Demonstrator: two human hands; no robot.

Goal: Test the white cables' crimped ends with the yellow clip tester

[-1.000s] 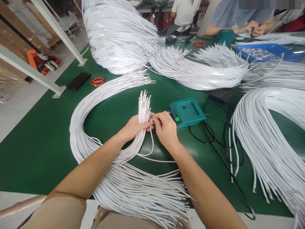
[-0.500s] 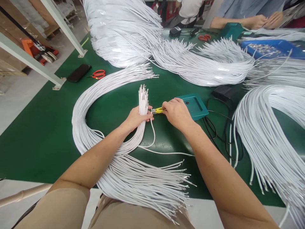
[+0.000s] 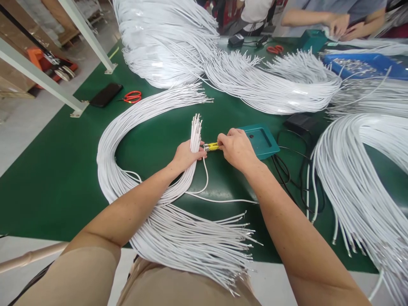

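Observation:
Wrapped round the upright end of a bundle of white wires (image 3: 195, 138), my left hand (image 3: 186, 155) keeps their metal-tipped ends pointing up. A single wire (image 3: 206, 178) hangs apart from the bundle beside its fingertips. My right hand (image 3: 239, 146) pinches a small yellow tool with a metal tip (image 3: 211, 146). This tip points left and meets the left fingertips; whether it touches the loose wire's end I cannot tell. The rest of the bundle curves round on the green tabletop (image 3: 63, 178), and more wire ends (image 3: 204, 242) fan out below my forearms.
Beyond my right hand lies a teal tray-like case (image 3: 263, 142) with black cables (image 3: 283, 170). Large wire heaps (image 3: 165, 46) fill the back and right. Red-handled scissors (image 3: 132, 97) and a black phone (image 3: 106, 94) lie left. Across the table, a co-worker's hands (image 3: 346, 27) work near a blue tray (image 3: 389, 63).
My left hand and the wire bundle have shifted slightly right. The yellow tool stays at the left fingertips. The co-worker's hands have moved left and closer together.

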